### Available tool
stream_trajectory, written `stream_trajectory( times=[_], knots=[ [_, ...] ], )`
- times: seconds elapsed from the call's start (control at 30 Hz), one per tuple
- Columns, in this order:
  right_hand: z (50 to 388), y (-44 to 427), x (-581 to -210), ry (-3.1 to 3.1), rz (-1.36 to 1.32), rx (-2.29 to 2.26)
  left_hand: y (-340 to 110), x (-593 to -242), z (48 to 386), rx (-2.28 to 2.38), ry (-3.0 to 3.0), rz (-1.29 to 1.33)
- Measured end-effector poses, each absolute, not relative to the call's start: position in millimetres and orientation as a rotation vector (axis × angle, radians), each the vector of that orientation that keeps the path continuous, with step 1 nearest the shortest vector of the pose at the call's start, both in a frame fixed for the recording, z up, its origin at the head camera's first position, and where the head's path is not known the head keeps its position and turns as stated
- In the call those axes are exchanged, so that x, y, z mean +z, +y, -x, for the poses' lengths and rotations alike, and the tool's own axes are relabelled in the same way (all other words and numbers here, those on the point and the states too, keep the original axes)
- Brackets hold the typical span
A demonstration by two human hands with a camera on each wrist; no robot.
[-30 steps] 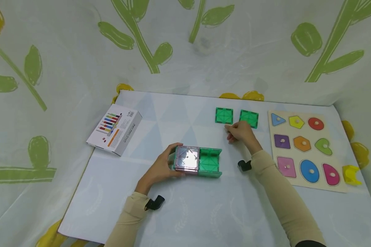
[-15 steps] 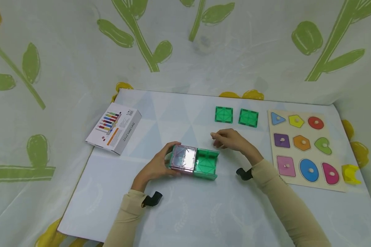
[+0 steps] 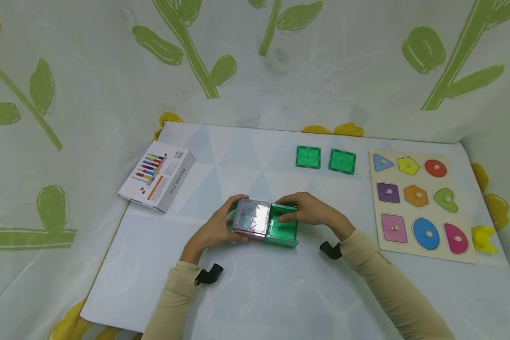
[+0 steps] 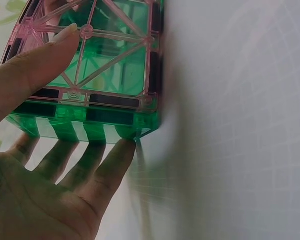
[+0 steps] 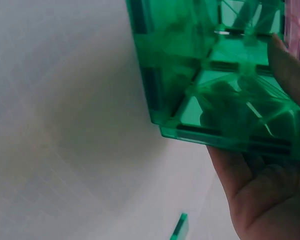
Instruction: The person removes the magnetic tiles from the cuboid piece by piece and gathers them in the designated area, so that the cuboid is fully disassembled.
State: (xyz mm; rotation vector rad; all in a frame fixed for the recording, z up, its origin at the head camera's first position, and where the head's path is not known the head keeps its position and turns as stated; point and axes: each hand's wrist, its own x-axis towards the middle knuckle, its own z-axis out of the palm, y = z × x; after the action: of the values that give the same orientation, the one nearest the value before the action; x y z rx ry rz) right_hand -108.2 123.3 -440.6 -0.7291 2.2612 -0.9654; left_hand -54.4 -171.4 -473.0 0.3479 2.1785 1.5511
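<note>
A box-like structure of see-through magnetic tiles has a pink tile (image 3: 248, 219) over its left part and an uncovered green part (image 3: 282, 232) with upright walls on the right. My left hand (image 3: 210, 233) grips its left end; in the left wrist view the thumb (image 4: 40, 62) lies on the pink tile and the fingers support the green side. At the right end, my right hand (image 3: 316, 212) holds the far green wall (image 5: 235, 115), thumb inside and fingers behind it. Two loose green square tiles, one left (image 3: 308, 157) and one right (image 3: 342, 161), lie flat beyond.
A white box (image 3: 155, 177) with an abacus-like toy pictured on it lies at the table's left. On the right is a wooden shape puzzle board (image 3: 399, 170) with knobbed pieces, beside a yellow plastic piece (image 3: 484, 239). A patterned curtain (image 3: 280, 85) rises behind the table.
My right hand has moved from beside the loose green tiles down and left onto the structure's far green wall. The structure has shifted slightly left and turned a little in my left hand.
</note>
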Motion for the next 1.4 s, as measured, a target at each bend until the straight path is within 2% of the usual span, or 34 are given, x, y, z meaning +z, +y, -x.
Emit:
stream_trajectory(
  times=[1.4],
  knots=[
    [98.7,111.3,-462.0,2.411,0.707,-1.050,-171.0,-472.9,53.1,1.558,2.179,-0.319]
  ],
)
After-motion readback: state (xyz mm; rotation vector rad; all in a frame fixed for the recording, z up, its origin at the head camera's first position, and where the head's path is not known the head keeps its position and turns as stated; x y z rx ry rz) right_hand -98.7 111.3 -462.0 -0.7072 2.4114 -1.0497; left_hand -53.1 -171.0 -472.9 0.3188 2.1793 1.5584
